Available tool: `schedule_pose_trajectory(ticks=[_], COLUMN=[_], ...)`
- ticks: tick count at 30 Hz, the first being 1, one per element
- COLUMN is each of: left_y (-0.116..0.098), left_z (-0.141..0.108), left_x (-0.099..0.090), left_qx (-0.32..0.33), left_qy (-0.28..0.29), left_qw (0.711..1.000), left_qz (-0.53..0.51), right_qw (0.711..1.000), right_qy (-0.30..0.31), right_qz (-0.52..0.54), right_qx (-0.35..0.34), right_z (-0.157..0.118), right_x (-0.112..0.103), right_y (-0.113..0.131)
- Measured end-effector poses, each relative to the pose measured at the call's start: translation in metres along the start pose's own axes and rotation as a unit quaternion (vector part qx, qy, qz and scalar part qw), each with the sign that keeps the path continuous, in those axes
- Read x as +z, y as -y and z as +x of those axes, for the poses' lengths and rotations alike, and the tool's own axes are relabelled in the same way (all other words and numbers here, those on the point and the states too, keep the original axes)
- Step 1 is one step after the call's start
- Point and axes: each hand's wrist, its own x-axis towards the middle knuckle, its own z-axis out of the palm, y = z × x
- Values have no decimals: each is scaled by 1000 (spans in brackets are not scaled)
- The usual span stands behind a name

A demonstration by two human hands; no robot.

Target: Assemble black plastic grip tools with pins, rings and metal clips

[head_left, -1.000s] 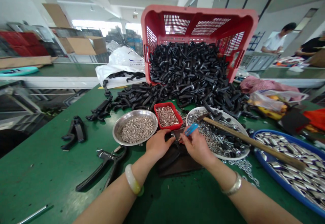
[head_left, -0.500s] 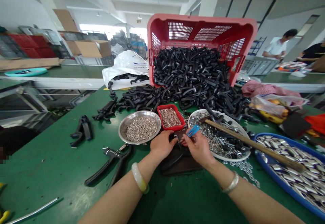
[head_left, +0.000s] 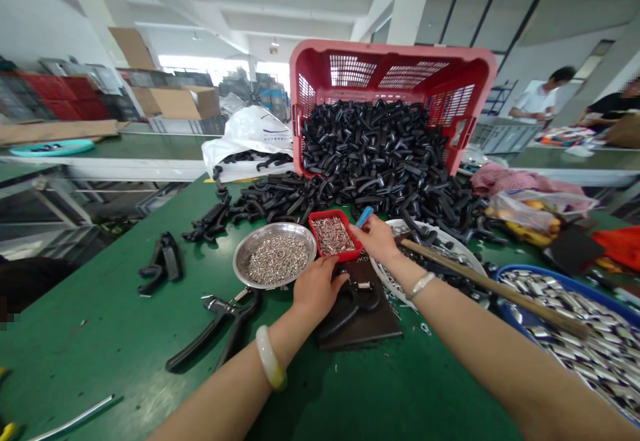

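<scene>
Left hand [head_left: 318, 287] rests on a black plastic piece [head_left: 347, 304], fingers together. The piece lies slantwise on a dark pad [head_left: 383, 327]. Right hand [head_left: 376, 241], farther from it, pinches a small blue thing [head_left: 365, 217].

Blue item [head_left: 365, 216] half-hidden by right fingers [head_left: 361, 227], tray [head_left: 550, 270] cut off

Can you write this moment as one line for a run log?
left hand on black plastic part | right hand pinching small blue item | nearby: red tray
</scene>
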Motion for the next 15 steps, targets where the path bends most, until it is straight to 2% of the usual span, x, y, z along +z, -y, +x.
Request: schedule_pose_trajectory(ticks=[3,5,7,10,12,15], left_y=[19,41,63,82,86,87], left_z=[10,20,30,37,38,36], left_x=[-23,-37,-46,-46,-43,-41], left_qx=[-40,-102,-126,-125,-132,-145], left_qy=[-12,41,112,150,141,121], left_qw=[998,987,977,974,974,975], left_qz=[57,114,131,119,117,118], right_qw=[995,989,984,973,960,946], right_qy=[67,100,121,157,190,223], right_qz=[-74,-110,-133,-130,-126,-139], right_qx=[16,15,-10,-104,-161,-187], right_z=[22,29,29,21,13,8], right_x=[7,8,9,17,28,48], right_y=[3,12,29,63,87,112])
